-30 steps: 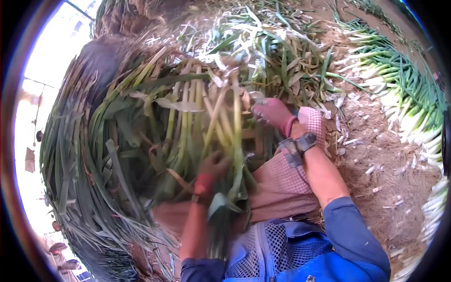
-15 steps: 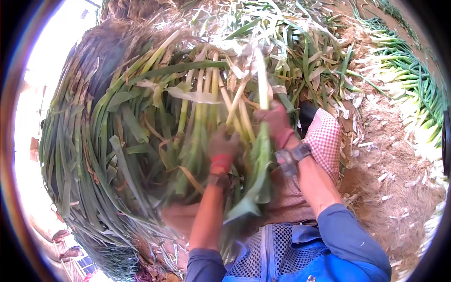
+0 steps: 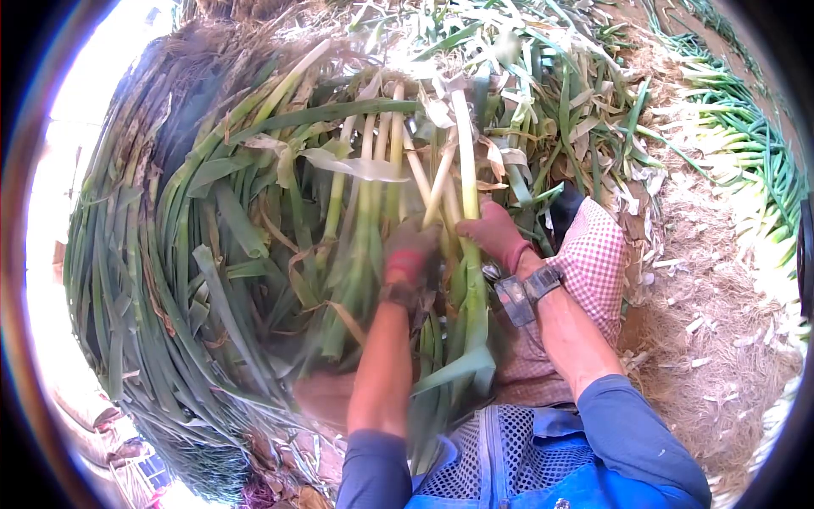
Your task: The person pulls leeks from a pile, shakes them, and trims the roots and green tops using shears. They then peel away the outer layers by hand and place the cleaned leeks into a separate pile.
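Note:
In a gloved grip, my right hand (image 3: 493, 232) is closed round a long green onion (image 3: 465, 153), its white stalk pointing away from me and its green leaves hanging toward my lap. Just left of it, my left hand (image 3: 413, 248), in a dark glove with a red cuff, is closed at the lower end of a yellowish green onion stalk (image 3: 439, 182); its fingers are partly blurred. Several other pale stalks (image 3: 365, 187) lie side by side beyond my left hand. A strip of thin translucent peel (image 3: 356, 166) lies across them.
A big heap of green onions (image 3: 161, 246) fills the left. Loose leaves and peelings (image 3: 551, 76) pile up behind. On the right, trimmed roots and scraps (image 3: 695, 339) cover the ground, with a row of cleaned green onions (image 3: 755, 153) beyond. Red checked cloth (image 3: 591, 263) covers my leg.
The green onion in my right hand has come down and lies steadier among the other stalks. My right hand has dropped slightly; my left hand has shifted a little to the right.

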The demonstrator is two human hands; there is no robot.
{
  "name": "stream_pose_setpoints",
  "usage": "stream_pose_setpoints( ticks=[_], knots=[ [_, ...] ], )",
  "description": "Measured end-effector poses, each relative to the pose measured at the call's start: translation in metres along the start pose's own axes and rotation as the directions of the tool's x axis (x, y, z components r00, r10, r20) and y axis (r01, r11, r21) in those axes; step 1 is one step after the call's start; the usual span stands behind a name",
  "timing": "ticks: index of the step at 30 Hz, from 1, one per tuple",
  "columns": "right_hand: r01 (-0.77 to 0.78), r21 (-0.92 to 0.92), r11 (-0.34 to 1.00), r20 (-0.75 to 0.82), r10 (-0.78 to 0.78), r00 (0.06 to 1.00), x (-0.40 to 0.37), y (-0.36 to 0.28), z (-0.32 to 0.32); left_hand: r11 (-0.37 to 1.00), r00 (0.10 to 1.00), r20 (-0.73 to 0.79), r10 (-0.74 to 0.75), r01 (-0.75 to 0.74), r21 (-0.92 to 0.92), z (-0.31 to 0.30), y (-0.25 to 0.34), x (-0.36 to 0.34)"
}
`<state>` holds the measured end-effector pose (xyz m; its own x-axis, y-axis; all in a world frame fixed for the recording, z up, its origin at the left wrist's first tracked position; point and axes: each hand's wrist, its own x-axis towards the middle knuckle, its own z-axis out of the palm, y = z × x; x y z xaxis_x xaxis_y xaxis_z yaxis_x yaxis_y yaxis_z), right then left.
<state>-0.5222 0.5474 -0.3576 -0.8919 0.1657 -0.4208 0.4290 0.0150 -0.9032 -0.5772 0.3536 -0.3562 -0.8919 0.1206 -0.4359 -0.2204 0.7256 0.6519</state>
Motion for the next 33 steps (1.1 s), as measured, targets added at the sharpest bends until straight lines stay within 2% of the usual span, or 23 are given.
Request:
stream_pose_setpoints(
  ticks=[1,2,4,5,7,8,10,11,12,13,14,16,17,18,20,21,24,25,26,28,30,31,33],
  knots=[
    [-0.024,0.055,0.998,0.041,0.021,0.999,0.006,0.008,0.005,0.994,0.997,0.068,-0.028,0.035,-0.102,0.002,-0.005,0.005],
    [-0.025,0.055,0.998,0.042,0.023,0.999,0.011,0.013,0.008,0.994,0.997,0.068,-0.030,0.037,-0.102,0.002,-0.004,0.005],
    [-0.095,0.124,0.988,0.098,0.083,0.992,0.021,0.023,0.011,0.946,0.988,0.146,-0.045,0.089,-0.311,0.002,-0.001,0.005],
    [-0.095,0.125,0.988,0.101,0.082,0.991,0.021,0.022,0.009,0.946,0.989,0.144,-0.047,0.090,-0.310,-0.001,0.004,0.002],
    [-0.186,0.320,0.929,0.216,0.120,0.969,0.019,0.016,0.005,0.915,0.969,0.222,-0.109,0.185,-0.359,-0.013,0.022,-0.009],
    [-0.184,0.320,0.929,0.217,0.117,0.969,0.019,0.014,0.006,0.915,0.970,0.220,-0.107,0.183,-0.359,-0.017,0.027,-0.011],
    [-0.183,0.389,0.903,0.100,0.156,0.983,0.017,0.012,0.005,0.905,0.961,0.226,-0.159,0.233,-0.355,-0.023,0.036,-0.017],
    [-0.109,0.425,0.899,0.035,0.104,0.994,0.019,0.018,0.006,0.905,0.961,0.228,-0.158,0.233,-0.355,-0.027,0.039,-0.020],
    [-0.112,0.424,0.899,0.034,0.108,0.994,0.012,0.007,0.000,0.859,0.953,0.260,-0.158,0.262,-0.440,-0.034,0.038,-0.021],
    [-0.052,0.522,0.851,0.032,0.042,0.999,0.006,-0.006,-0.010,0.804,0.945,0.289,-0.154,0.290,-0.519,-0.040,0.037,-0.023],
    [0.005,0.614,0.789,0.022,-0.024,0.999,-0.003,-0.025,-0.019,0.804,0.944,0.289,-0.157,0.292,-0.518,-0.045,0.029,-0.022],
    [0.081,0.561,0.824,-0.086,-0.040,0.996,-0.019,-0.060,-0.040,0.729,0.957,0.288,-0.033,0.220,-0.648,-0.050,0.013,-0.019],
    [0.086,0.555,0.827,-0.103,-0.034,0.994,-0.021,-0.068,-0.048,0.817,0.967,0.246,-0.065,0.193,-0.544,-0.053,0.021,-0.020],
    [0.085,0.556,0.827,-0.105,-0.032,0.994,-0.018,-0.064,-0.052,0.818,0.967,0.248,-0.065,0.194,-0.542,-0.054,0.020,-0.019],
    [0.083,0.567,0.820,0.038,-0.127,0.991,-0.012,-0.053,-0.055,0.823,0.979,0.202,0.015,0.103,-0.558,-0.060,0.020,-0.016],
    [0.023,0.562,0.827,0.118,-0.107,0.987,-0.014,-0.050,-0.052,0.820,0.972,0.231,-0.038,0.162,-0.549,-0.064,0.020,-0.016],
    [-0.186,0.474,0.861,0.302,0.039,0.952,-0.021,-0.042,-0.036,0.843,0.983,0.182,0.014,0.086,-0.530,-0.073,0.019,-0.016],
    [-0.189,0.478,0.858,0.304,0.040,0.952,-0.019,-0.037,-0.029,0.823,0.979,0.203,0.004,0.111,-0.557,-0.076,0.018,-0.015],
    [-0.178,0.425,0.887,0.328,0.032,0.944,-0.015,-0.030,-0.020,0.826,0.979,0.202,0.002,0.112,-0.553,-0.077,0.009,-0.011],
    [-0.164,0.372,0.914,0.355,0.023,0.934,-0.014,-0.030,-0.012,0.871,0.974,0.144,0.173,-0.083,-0.485,-0.072,-0.019,0.003],
    [-0.061,0.415,0.908,0.339,-0.092,0.936,-0.025,-0.051,-0.015,0.891,0.979,0.150,0.137,-0.056,-0.450,-0.068,-0.030,0.010],
    [0.038,0.478,0.877,0.307,-0.208,0.929,-0.030,-0.063,-0.021,0.908,0.983,0.154,0.097,-0.024,-0.419,-0.067,-0.036,0.011],
    [0.088,0.586,0.806,0.195,-0.246,0.950,-0.039,-0.081,-0.041,0.899,0.987,0.151,0.052,0.019,-0.438,-0.067,-0.009,-0.006]
  ],
)
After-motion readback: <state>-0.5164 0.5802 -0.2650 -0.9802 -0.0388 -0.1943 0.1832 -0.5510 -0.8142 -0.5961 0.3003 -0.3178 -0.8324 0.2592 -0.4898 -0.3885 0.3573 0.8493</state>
